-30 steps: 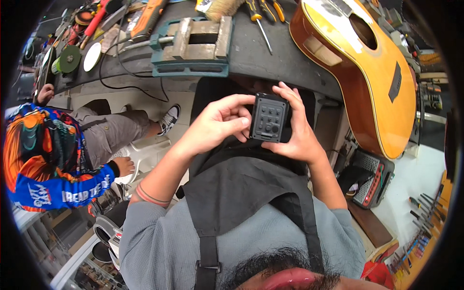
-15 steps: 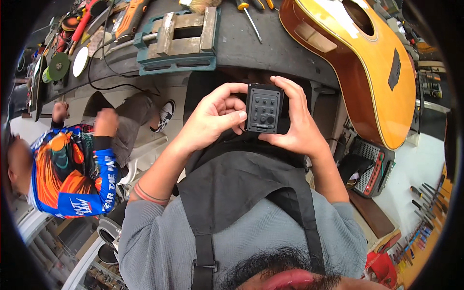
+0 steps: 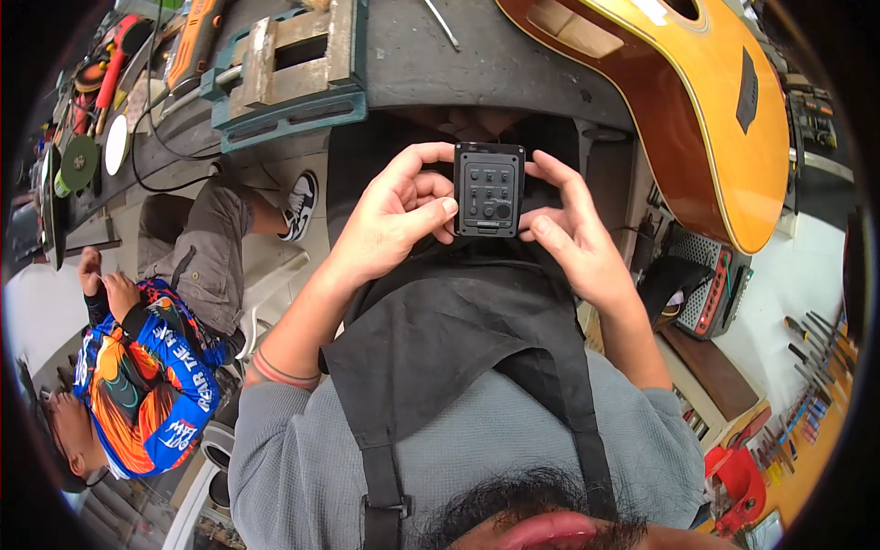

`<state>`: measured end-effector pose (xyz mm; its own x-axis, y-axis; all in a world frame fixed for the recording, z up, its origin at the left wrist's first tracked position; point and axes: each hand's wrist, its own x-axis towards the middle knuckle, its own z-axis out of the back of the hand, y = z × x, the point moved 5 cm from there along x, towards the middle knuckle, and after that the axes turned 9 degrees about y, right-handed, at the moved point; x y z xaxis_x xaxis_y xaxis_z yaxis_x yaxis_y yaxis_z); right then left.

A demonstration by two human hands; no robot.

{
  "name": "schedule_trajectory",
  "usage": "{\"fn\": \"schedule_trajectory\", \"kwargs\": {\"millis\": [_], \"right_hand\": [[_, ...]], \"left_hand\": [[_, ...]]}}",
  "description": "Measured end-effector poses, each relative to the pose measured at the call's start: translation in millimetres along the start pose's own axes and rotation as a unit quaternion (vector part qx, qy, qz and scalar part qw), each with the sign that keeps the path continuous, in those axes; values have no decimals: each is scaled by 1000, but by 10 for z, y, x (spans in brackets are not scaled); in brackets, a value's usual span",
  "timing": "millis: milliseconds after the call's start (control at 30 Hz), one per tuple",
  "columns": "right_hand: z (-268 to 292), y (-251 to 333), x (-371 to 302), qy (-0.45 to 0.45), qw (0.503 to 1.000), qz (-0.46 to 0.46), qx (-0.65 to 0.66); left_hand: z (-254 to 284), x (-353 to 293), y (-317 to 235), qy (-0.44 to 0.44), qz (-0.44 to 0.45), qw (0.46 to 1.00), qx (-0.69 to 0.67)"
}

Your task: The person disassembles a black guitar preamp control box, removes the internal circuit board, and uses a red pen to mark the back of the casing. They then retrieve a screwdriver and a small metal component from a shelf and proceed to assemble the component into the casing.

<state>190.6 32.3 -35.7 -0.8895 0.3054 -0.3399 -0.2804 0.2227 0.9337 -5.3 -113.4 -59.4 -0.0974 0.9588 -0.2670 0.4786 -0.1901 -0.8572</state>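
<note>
A black guitar preamp panel (image 3: 489,190) with small knobs and buttons stands roughly upright in front of my apron, its control face toward me. My left hand (image 3: 394,209) grips its left edge, thumb on the near side and fingers curled behind. Beside the right edge, my right hand (image 3: 582,234) has its fingers apart and loosely bent. Its fingertips are very close to the panel; whether any of them touches the edge is hard to see. The back of the panel is hidden.
Beyond my hands runs a dark workbench (image 3: 431,78) with a green vise (image 3: 293,87), a screwdriver (image 3: 444,24) and power tools. An acoustic guitar (image 3: 706,101) overhangs it at right. An amplifier (image 3: 710,284) stands below the guitar. Another person (image 3: 151,367) sits at left.
My right hand has loosened from the panel's right edge and its fingers have spread. The view has shifted, and the person at left has lowered their hands.
</note>
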Motion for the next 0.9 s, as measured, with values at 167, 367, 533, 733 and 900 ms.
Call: {"fn": "schedule_trajectory", "kwargs": {"millis": [167, 367, 533, 733, 900], "right_hand": [[-116, -27, 97, -8, 998, 21, 65], [-149, -61, 138, -10, 994, 7, 113], [-192, -117, 170, -8, 997, -14, 81], [-188, -110, 170, 19, 997, -8, 74], [-129, -137, 103, 45, 996, 8, 75]], "left_hand": [[-70, 36, 81, 18, 13, 1000, 15], [-176, 40, 159, 26, 27, 999, 15], [-166, 54, 249, 35, 31, 999, 16], [-154, 52, 237, 32, 39, 999, 14], [-223, 56, 266, 28, 41, 999, 14]]}}
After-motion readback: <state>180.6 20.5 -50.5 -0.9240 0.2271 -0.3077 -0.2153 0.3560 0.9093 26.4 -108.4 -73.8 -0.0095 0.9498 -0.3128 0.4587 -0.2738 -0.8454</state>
